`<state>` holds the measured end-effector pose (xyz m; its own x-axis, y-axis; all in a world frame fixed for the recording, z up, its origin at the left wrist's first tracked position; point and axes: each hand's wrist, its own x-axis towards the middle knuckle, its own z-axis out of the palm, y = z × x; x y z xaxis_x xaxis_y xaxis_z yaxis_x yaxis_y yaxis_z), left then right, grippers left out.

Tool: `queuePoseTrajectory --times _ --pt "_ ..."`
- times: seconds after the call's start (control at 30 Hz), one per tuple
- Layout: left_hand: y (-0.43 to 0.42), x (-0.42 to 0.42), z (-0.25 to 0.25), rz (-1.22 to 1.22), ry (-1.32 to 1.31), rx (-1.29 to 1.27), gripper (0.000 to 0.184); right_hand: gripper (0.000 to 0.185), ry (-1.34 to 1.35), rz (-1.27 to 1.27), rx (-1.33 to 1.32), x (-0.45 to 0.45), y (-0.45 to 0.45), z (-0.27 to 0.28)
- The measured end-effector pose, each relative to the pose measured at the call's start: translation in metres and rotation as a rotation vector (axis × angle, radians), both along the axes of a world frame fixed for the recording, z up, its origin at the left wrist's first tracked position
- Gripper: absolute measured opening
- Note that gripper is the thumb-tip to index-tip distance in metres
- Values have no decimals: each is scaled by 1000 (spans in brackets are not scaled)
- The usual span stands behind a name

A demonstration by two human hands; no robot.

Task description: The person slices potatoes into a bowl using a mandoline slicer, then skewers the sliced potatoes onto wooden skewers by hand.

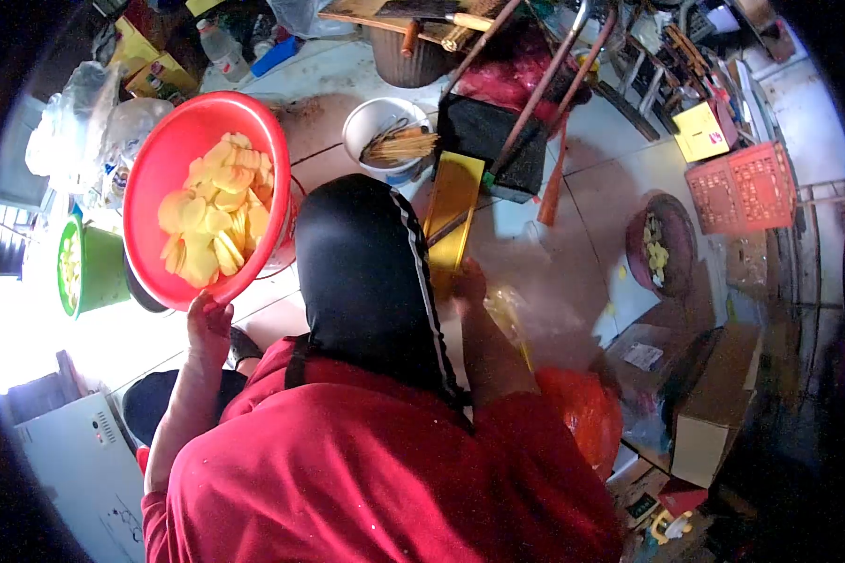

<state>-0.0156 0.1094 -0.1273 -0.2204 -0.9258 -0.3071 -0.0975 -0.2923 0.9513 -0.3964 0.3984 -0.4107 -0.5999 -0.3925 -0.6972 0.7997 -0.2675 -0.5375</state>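
A large red basin (141,202) holds a heap of thin, pale yellow slices (218,211) that look like potato. My left hand (210,322) is at the basin's near rim, its fingers closed on the edge. Beyond my black-trousered knee, my right hand (469,283) is in shadow beside the lower end of a yellow board (455,202) with a dark diagonal strip across it, perhaps a slicer. The fingers of that hand are too dark to make out. Clear plastic (509,314) lies just below it.
Ahead stands a white bucket (355,136) with wooden sticks in it. To the left is a green bucket (101,267). A dark red basin (662,246) with pale pieces, an orange crate (744,190) and a cardboard box (714,413) are on the right. A metal-legged frame (554,70) stands ahead.
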Motion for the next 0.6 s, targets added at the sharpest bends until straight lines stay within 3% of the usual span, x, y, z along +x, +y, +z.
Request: queuePoseTrajectory --times 0.17,0.23,0.3,0.33,0.37,0.4,0.47,0.53,0.6 --pt "18 -9 -6 -116 50 118 27 29 550 543 584 47 10 60" --pt "31 -29 17 106 227 423 33 29 870 787 826 63 21 85" --pt "35 -39 33 139 264 487 28 29 1152 889 964 75 35 109" --pt "36 -40 36 177 303 548 24 29 1194 962 968 75 44 115" --pt "36 -38 34 177 300 549 24 66 1067 1170 897 66 57 99" --pt "34 -34 32 134 299 546 27 66 1065 1171 897 65 59 108" --pt "33 -28 30 92 296 548 31 49 1166 975 1298 65 60 137" --pt "32 -24 33 -93 377 702 30 53 1080 960 1313 47 74 120" --pt "41 -32 52 -16 280 788 30 48 899 1192 1286 28 95 89"
